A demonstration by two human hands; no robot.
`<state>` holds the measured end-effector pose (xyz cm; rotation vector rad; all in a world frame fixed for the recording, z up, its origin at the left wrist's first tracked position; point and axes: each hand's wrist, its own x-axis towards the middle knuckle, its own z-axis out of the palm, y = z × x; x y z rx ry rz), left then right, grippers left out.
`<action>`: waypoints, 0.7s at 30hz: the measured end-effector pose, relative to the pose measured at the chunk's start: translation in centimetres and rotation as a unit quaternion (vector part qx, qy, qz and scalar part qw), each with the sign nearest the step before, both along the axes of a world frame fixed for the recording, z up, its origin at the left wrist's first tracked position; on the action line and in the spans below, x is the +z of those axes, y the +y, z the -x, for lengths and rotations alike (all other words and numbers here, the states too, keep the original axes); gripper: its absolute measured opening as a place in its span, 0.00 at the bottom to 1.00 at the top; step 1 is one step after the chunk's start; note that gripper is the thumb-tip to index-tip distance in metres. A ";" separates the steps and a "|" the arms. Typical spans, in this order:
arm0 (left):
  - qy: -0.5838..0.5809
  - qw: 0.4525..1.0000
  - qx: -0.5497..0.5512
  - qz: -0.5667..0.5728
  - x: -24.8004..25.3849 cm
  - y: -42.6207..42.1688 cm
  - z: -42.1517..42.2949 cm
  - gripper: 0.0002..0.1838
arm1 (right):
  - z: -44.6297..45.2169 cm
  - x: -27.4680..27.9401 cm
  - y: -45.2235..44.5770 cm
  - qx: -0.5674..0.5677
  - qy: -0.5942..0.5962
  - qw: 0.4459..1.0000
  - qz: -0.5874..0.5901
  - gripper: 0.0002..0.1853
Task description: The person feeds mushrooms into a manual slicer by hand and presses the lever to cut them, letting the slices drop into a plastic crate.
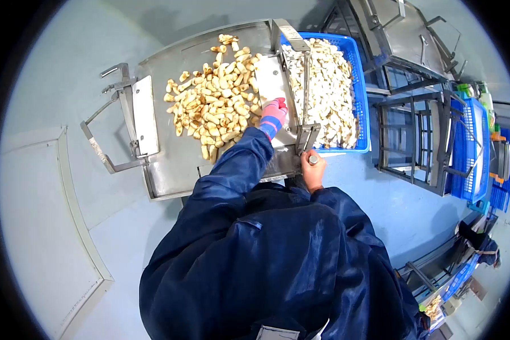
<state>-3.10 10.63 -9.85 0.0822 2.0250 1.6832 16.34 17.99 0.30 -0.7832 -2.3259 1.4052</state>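
Observation:
My left hand (274,116), in a pink and blue striped glove, is over the white cutting board (271,76) at the right side of a steel table. Its fingers are drawn together close to the cutter frame, and whatever they may hold is hidden. My bare right hand (314,171) is wrapped round the handle (313,160) of the hinged cutter (306,85), at its near end. Left of the board lies a heap of whole pale, brown-tipped mushrooms (218,96). Beyond the cutter, many mushroom slices (326,85) fill a blue basket (361,96).
The steel table (175,170) carries a second cutter (119,122) with a white board on its left edge. To the right stand another steel table (411,42), a metal frame (413,141) and blue baskets (473,150). A pale door (45,226) is at the left.

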 end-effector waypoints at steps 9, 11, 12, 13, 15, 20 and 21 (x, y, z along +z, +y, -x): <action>0.040 0.991 0.058 0.118 -2.9 4.2 1.4 0.14 | -0.4 0.1 0.2 0.013 -0.028 0.999 -0.017 0.10; -0.124 0.975 0.111 -0.145 7.1 3.7 0.6 0.13 | -0.3 0.1 0.4 0.011 -0.022 0.999 -0.029 0.10; -0.155 0.963 0.092 -0.199 9.6 3.0 0.6 0.13 | -0.3 0.2 0.3 0.012 -0.021 0.999 -0.034 0.10; -0.115 0.974 0.032 -0.192 9.7 2.3 1.5 0.14 | -0.1 1.1 0.2 0.006 -0.018 1.000 -0.003 0.11; 0.105 0.987 -0.113 0.037 10.5 -0.2 3.3 0.16 | -0.4 0.4 0.2 0.007 -0.021 1.000 0.011 0.10; 0.374 0.688 -0.341 0.520 8.4 -6.8 3.0 0.14 | -0.2 0.7 0.5 0.020 -0.010 0.999 0.027 0.10; 0.414 0.679 -0.344 0.499 7.2 -7.7 3.0 0.13 | -0.1 0.6 0.5 0.022 -0.008 0.999 0.028 0.10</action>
